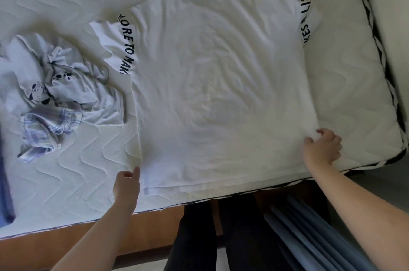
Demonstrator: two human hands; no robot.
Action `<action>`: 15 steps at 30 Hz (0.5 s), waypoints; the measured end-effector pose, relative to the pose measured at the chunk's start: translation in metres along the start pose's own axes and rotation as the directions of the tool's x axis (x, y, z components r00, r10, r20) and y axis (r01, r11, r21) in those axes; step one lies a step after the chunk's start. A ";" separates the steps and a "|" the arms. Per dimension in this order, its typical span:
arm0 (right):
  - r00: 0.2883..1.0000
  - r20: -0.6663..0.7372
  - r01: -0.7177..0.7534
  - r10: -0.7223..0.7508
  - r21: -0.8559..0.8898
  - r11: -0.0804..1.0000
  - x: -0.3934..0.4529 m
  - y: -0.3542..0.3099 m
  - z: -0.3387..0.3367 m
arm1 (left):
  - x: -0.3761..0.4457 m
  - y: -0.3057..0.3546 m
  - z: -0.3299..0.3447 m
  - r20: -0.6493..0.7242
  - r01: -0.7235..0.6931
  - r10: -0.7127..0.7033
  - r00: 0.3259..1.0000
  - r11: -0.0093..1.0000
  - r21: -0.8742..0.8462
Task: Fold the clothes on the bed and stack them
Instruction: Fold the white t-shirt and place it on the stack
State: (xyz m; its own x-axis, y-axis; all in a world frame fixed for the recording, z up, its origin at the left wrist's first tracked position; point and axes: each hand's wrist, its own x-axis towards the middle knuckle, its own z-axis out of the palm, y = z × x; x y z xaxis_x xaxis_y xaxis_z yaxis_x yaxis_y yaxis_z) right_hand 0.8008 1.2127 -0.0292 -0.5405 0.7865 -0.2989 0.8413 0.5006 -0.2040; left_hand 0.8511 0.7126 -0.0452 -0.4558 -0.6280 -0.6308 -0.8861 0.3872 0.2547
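Note:
A white T-shirt [217, 84] with black lettering on both sleeves lies spread flat on the quilted mattress [66, 177], collar away from me and hem at the near edge. My left hand [126, 186] sits at the shirt's lower left corner, fingers lightly curled, thumb touching the side seam; whether it grips the cloth is unclear. My right hand [322, 149] pinches the shirt's lower right edge, fingers curled into the fabric.
A crumpled pile of pale clothes [59, 93], one with a cartoon print and one plaid, lies left of the shirt. Blue fabric [5, 193] shows at the far left. The mattress edge and wooden bed frame [93, 231] run along the near side.

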 end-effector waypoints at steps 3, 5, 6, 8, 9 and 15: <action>0.978 0.016 0.208 -0.209 0.043 0.977 -0.013 -0.042 0.014 | 0.008 0.036 0.002 0.037 -0.141 0.140 0.989 0.990 0.012; 0.948 0.056 0.311 -0.315 0.062 0.948 -0.019 -0.073 0.025 | 0.015 0.058 0.005 0.040 -0.204 0.205 0.978 0.979 -0.019; 0.929 0.077 0.357 -0.361 0.067 0.932 -0.022 -0.088 0.030 | 0.018 0.070 0.005 0.036 -0.237 0.238 0.971 0.971 -0.026; 0.890 0.114 0.435 -0.441 0.081 0.897 -0.027 -0.119 0.039 | 0.022 0.091 0.002 0.028 -0.283 0.284 0.958 0.958 -0.042; 0.868 0.136 0.470 -0.478 0.088 0.878 -0.030 -0.135 0.043 | 0.023 0.101 -0.002 0.018 -0.289 0.290 0.957 0.955 -0.060; 0.747 0.246 0.607 -0.618 0.127 0.785 -0.048 -0.223 0.060 | 0.043 0.155 -0.036 -0.032 -0.309 0.308 0.951 0.939 -0.148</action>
State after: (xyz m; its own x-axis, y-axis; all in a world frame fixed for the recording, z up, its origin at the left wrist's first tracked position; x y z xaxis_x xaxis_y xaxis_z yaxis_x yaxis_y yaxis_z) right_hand 0.6386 1.0416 -0.0254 -0.9260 0.1895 -0.3265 0.3308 0.8239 -0.4602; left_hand 0.6908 0.7212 -0.0068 -0.7089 -0.4994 -0.4980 -0.7040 0.4579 0.5429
